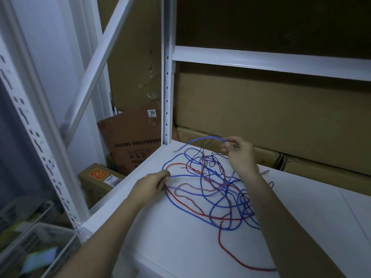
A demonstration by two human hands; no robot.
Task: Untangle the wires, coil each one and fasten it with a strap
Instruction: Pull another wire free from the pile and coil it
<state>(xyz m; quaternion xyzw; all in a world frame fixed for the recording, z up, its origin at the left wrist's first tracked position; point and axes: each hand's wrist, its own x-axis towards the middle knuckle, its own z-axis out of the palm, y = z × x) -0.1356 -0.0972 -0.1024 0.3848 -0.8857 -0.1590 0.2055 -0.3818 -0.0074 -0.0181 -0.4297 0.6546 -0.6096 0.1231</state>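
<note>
A tangle of blue wire [212, 209] and red wire [230, 255] lies spread on the white shelf [180, 247]. My left hand [154, 185] grips a blue strand at the tangle's left edge, near the shelf's side rim. My right hand [239, 151] pinches a raised blue loop [198, 140] that arches above the shelf's far left corner. A thin dark wire [212, 163] winds through the middle of the tangle. One red end trails toward the front right. A small grey strap-like piece [265, 172] lies just right of my right wrist; I cannot tell what it is.
A white slotted upright [167, 77] stands at the shelf's far left corner, with a crossbeam [261, 59] above. Cardboard boxes [261, 109] line the back. More boxes [100, 177] and a plastic crate [36, 237] sit on the floor to the left.
</note>
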